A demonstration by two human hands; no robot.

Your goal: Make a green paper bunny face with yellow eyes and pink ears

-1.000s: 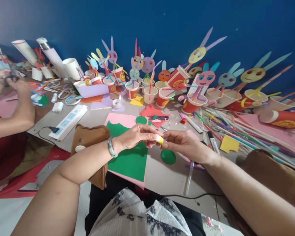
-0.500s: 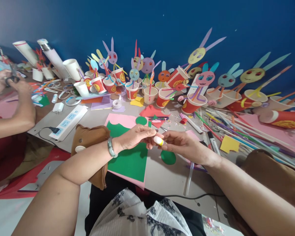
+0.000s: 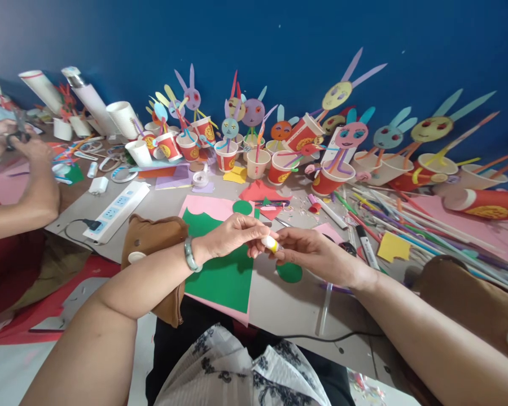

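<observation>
A small white and yellow glue stick [image 3: 270, 243] is held between both hands above the table. My left hand [image 3: 239, 234], with a green bangle at the wrist, pinches its white end. My right hand [image 3: 309, 248] has its fingers closed round the other end. Beneath my left hand lies a green sheet [image 3: 220, 285] on a pink sheet [image 3: 186, 204]. One green paper circle [image 3: 289, 273] rests below my right hand, another [image 3: 242, 207] on the pink sheet's upper edge.
Paper cups [image 3: 279, 167] with rabbit-faced figures line the back by the blue wall. A power strip [image 3: 118, 211] and brown cushion [image 3: 152, 242] are at left. Pens and coloured sticks [image 3: 423, 225] lie at right. Another person's hands [image 3: 19, 138] hold scissors at far left.
The glue stick and my fingers have shifted slightly left. The view has moved a little; both hands keep nearly the same pose.
</observation>
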